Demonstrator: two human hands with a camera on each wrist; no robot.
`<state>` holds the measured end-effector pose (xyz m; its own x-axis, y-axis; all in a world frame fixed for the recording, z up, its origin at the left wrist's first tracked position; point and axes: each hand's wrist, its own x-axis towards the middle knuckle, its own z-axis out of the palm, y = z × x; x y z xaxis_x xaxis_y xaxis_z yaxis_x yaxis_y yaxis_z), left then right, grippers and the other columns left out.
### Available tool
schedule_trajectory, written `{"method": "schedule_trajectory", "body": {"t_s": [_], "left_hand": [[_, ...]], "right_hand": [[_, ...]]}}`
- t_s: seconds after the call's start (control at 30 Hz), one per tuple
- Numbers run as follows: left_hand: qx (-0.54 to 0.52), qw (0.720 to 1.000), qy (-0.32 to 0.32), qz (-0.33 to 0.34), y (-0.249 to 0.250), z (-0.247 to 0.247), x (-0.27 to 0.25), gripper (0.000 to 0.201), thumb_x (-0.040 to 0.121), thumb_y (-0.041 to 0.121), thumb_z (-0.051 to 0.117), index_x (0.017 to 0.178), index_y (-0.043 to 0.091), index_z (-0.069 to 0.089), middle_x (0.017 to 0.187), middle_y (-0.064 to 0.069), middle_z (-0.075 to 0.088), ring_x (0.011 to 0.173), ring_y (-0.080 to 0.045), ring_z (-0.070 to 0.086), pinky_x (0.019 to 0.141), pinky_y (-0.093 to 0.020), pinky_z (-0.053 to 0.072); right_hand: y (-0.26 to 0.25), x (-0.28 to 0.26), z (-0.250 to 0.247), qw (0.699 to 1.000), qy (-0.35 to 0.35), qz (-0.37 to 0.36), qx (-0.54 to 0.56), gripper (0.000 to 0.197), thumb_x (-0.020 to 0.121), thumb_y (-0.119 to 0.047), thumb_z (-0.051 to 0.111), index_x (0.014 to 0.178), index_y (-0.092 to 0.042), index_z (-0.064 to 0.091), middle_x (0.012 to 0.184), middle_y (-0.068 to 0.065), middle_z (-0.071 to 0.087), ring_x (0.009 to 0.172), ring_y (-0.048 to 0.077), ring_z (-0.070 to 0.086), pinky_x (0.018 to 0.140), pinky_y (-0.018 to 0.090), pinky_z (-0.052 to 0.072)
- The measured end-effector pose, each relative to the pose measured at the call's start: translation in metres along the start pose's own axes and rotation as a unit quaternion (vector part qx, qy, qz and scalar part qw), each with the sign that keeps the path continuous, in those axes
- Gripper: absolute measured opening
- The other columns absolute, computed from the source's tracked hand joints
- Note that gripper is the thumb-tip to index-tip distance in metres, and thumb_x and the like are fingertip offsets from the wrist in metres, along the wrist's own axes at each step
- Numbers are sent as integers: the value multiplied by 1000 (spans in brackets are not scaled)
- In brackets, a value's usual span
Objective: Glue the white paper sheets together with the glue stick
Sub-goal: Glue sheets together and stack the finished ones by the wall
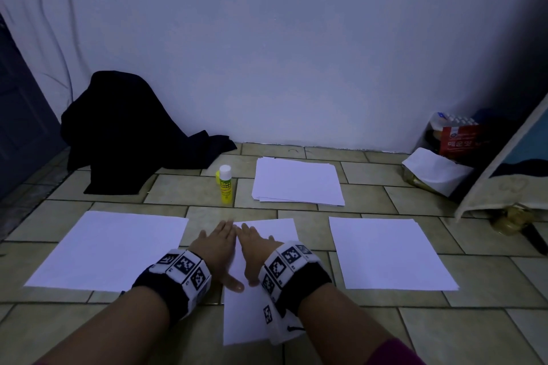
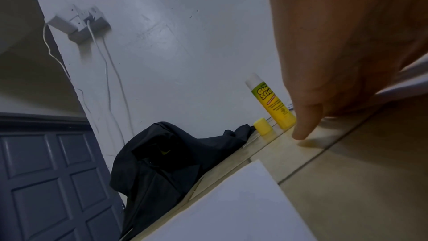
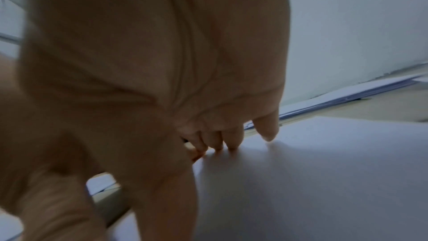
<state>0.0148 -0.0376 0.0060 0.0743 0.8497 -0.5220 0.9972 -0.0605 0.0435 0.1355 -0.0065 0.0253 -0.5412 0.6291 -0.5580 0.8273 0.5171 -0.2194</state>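
Both hands lie flat, side by side, on a white paper sheet (image 1: 275,231) on the tiled floor in front of me. My left hand (image 1: 218,241) and my right hand (image 1: 252,243) press it with straight fingers (image 3: 266,129). A yellow glue stick (image 1: 225,185) (image 2: 273,103) stands upright beyond the hands, white top uncovered, its yellow cap (image 2: 262,125) standing beside it. More white sheets lie to the left (image 1: 109,249) and right (image 1: 388,252), and a stack of paper (image 1: 296,181) sits farther back.
A dark bag or cloth (image 1: 124,133) slumps against the white wall at back left. At back right sit a red box (image 1: 458,139), a white wrapper (image 1: 436,170) and a leaning mat (image 1: 510,169). A blue door (image 2: 46,180) stands at left.
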Motion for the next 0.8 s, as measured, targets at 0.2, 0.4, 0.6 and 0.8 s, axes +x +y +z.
{"method": "schedule_trajectory", "body": {"t_s": [0.2, 0.4, 0.6, 0.8], "left_hand": [[-14, 1000, 3, 9, -4, 4, 0, 130, 73, 65, 68, 150, 5, -17, 159, -9, -22, 148, -21, -14, 119, -49, 2], [12, 1000, 10, 18, -5, 2, -5, 128, 74, 65, 67, 150, 6, -17, 160, -7, -20, 148, -19, -13, 120, -51, 1], [21, 996, 79, -24, -2, -12, -14, 90, 76, 72, 58, 135, 5, 46, 144, -13, 41, 132, -26, 38, 111, -39, 27], [-11, 989, 148, 7, 2, -8, -15, 37, 89, 24, 62, 123, 14, 56, 125, -5, 54, 113, -20, 54, 91, -28, 47]], "right_hand": [[44, -12, -3, 999, 7, 46, 10, 98, 86, -49, 61, 153, -23, -6, 160, -6, -9, 147, 16, 5, 118, 52, 1], [62, -20, -8, 995, 20, 95, 30, 101, 83, -51, 66, 153, -18, 1, 161, -1, 6, 145, 22, 20, 118, 46, 16], [39, -14, -2, 974, 167, 154, -10, 40, 88, -13, 63, 125, -10, 47, 132, 12, 39, 126, 28, 36, 94, 38, 42], [14, -4, 6, 983, 125, 135, 15, 33, 95, -11, 41, 126, -10, 52, 135, 14, 34, 126, 30, 33, 98, 38, 39]]}}
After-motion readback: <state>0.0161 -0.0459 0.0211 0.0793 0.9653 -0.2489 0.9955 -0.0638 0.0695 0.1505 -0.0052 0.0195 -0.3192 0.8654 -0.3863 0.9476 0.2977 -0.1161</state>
